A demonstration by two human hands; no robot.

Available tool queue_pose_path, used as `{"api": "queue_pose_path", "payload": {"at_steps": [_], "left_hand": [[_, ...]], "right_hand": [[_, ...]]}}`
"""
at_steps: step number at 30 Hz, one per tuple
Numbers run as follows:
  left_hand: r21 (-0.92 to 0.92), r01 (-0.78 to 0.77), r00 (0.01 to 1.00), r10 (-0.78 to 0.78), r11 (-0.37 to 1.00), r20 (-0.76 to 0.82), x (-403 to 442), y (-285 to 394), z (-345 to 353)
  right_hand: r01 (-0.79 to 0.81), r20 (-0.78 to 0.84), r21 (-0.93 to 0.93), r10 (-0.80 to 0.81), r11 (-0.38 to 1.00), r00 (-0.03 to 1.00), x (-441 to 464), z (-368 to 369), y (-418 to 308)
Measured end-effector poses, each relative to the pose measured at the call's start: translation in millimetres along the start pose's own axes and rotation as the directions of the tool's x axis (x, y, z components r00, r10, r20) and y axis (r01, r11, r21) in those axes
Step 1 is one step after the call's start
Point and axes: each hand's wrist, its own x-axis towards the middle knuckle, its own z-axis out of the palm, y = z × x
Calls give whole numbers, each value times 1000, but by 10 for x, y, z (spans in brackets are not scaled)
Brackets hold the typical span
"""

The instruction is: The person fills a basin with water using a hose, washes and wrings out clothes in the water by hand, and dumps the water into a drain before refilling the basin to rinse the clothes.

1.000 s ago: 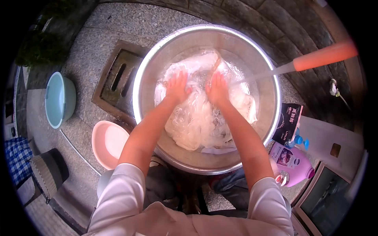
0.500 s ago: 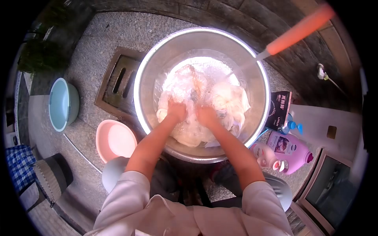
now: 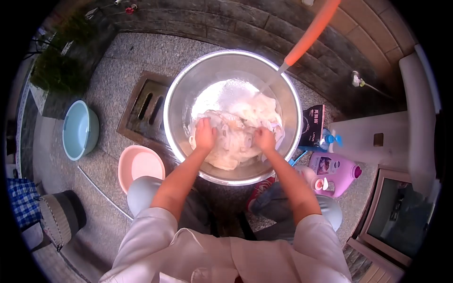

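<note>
A wide metal basin [image 3: 174, 108] holds water and a heap of wet white cloth [image 3: 259, 109]. On the left part of the heap, my left hand [image 3: 205, 135] has its fingers curled into the cloth. My right hand [image 3: 264, 138] is closed on a bunch of the same cloth, near the basin's right side. Between the hands the cloth looks stretched and rumpled, partly under water. A long orange tube-like piece [image 3: 311, 35] with a greyish end slants over the basin's far right rim; whether it is a hose or a handle I cannot tell.
Left stand a pink basin [image 3: 141, 165], a light blue basin [image 3: 78, 132] and a floor drain frame [image 3: 130, 115]. At right are a black packet [image 3: 313, 120], a blue pump bottle [image 3: 329, 140] and a purple detergent jug [image 3: 342, 174]. A tap [image 3: 356, 79] sits on the brick wall [image 3: 212, 23].
My hands have come up out of the splashing water and moved apart, with cloth between them. The water is calmer. The whole view has shifted a little.
</note>
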Motion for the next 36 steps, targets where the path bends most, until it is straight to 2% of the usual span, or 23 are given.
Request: {"api": "queue_pose_path", "payload": {"at_steps": [1,2,3,4,6,7,9,10,12,16,19,22,23,25,27,28,30,31,32,33,34,35,36], "left_hand": [[-1,-2,1000,2,1000,1,-19,37,-5],[74,-94,996,93,993,16,-35,90,17],[146,-186,983,183,972,36,-48,144,29],[146,-185,983,182,972,38,-79,161,62],[274,-307,922,214,911,323,-170,172,122],[272,-307,920,212,912,329,-211,152,148],[324,-347,828,125,880,546,-283,101,220],[320,-343,825,120,883,552,-296,64,264],[417,-380,787,52,826,615,-337,-44,342],[461,-314,782,-49,830,621,-274,-292,445],[501,-245,720,-191,830,667,-147,-388,503],[468,-233,674,-206,852,710,-66,-309,517],[473,-231,674,-210,850,708,-88,-340,574],[407,-183,845,-68,895,530,-145,-400,684],[370,-204,836,-35,906,548,-74,-421,720],[330,-224,825,-1,917,564,-30,-400,711],[270,-158,855,-5,950,518,10,-282,639],[202,-95,881,-12,975,473,19,-212,573],[203,-98,881,-10,974,474,37,-150,501],[118,-89,897,29,989,441,77,-92,442],[30,-85,912,66,996,404,118,-15,368],[30,-89,913,70,996,401,160,60,295],[-136,-107,949,142,985,282,200,148,207]], "right_hand": [[45,-89,46,-41,998,995,12,-38,22],[92,-177,87,-76,992,981,-2,-61,54],[174,-196,78,-156,982,968,-4,-47,126],[172,-194,78,-154,982,969,0,-1,178],[291,-61,-89,-297,953,953,-11,64,209],[287,-57,-88,-292,954,955,-55,93,194],[287,234,-396,-206,872,950,-159,203,163],[286,242,-398,-201,872,949,-142,250,162],[279,393,-406,-110,870,913,-124,364,172],[308,439,-439,-97,844,893,-32,545,223],[296,493,-464,-34,835,869,54,636,210],[271,506,-466,2,842,863,127,772,212],[260,452,-489,-13,833,892,129,844,228],[247,397,-509,-30,824,917,146,971,275],[271,197,-491,-198,828,960,149,1044,315],[271,195,-490,-199,828,960,181,1032,350],[306,183,-238,-267,922,946,259,973,407],[305,181,-235,-267,923,947,226,898,334],[249,83,-123,-240,961,967,192,799,279],[201,-12,-5,-201,980,979,169,664,185],[202,-17,-5,-202,979,979,157,549,106],[193,10,40,-194,980,981,152,435,24],[183,38,85,-187,979,982,140,339,-47]]}}
